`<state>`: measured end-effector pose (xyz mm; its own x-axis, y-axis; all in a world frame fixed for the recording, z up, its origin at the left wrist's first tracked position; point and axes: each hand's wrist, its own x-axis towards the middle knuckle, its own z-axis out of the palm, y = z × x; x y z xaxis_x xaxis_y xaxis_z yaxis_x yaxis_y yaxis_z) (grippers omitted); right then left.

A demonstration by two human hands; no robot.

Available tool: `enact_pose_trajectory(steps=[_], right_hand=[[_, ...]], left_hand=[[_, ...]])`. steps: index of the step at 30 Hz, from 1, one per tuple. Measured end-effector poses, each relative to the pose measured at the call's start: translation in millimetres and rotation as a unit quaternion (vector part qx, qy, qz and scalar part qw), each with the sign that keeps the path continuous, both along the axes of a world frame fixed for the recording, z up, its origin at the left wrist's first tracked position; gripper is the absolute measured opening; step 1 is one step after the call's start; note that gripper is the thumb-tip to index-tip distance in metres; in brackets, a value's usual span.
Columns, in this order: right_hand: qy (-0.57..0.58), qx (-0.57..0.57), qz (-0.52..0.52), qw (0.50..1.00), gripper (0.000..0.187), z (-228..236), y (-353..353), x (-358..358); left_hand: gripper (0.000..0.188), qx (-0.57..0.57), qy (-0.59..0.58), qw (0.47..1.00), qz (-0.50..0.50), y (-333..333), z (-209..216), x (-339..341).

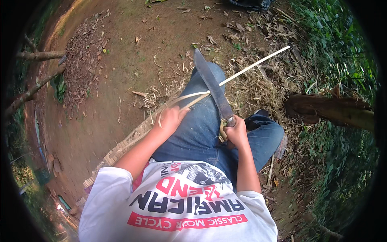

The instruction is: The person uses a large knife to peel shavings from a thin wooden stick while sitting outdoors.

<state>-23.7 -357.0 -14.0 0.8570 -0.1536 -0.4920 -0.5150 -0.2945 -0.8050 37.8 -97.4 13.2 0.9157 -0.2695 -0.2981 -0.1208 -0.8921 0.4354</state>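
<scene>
- The right hand [237,131] is wrapped firmly around the handle of a large knife [212,82], whose broad blade points up and away to the left, likely for control along the edge
- The left hand [171,118] has its fingers pressed together on the near end of a long pale strip [258,64], seemingly to steady it; how the fingertips sit cannot be told
- The strip lies slantwise over the raised, jean-covered leg [187,125] and passes under the blade, its far end sticking out over the ground [125,60]; the leg probably serves as a firm rest
- A thin sliver [183,97] curves from the blade crossing toward the left hand, suggesting that the blade lies across to part or shave it
- Curled shavings [262,94] litter the ground just beyond the knees, where cuttings would naturally drop
- A plaited-looking pale length [121,151] runs beneath the left forearm, beside the leg, perhaps set there to leave the lap free
</scene>
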Motion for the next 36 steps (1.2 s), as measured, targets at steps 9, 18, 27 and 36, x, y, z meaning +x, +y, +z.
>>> enact_pose_trajectory(steps=[9,18,27,36], right_hand=[[0.024,-0.010,-0.068,0.997,0.032,8,-13,15],[-0.001,-0.027,-0.060,0.998,0.033,3,7,12],[-0.008,0.064,-0.146,0.987,0.019,6,-16,15],[-0.049,0.091,-0.221,0.970,0.015,10,-42,10]], left_hand=[[0.049,0.013,-0.002,1.000,0.005,-2,3,-1],[0.045,-0.004,0.028,0.999,0.025,-9,12,-2],[0.050,-0.028,0.051,0.998,0.007,1,13,9],[0.056,-0.053,0.211,0.974,-0.054,11,31,40]])
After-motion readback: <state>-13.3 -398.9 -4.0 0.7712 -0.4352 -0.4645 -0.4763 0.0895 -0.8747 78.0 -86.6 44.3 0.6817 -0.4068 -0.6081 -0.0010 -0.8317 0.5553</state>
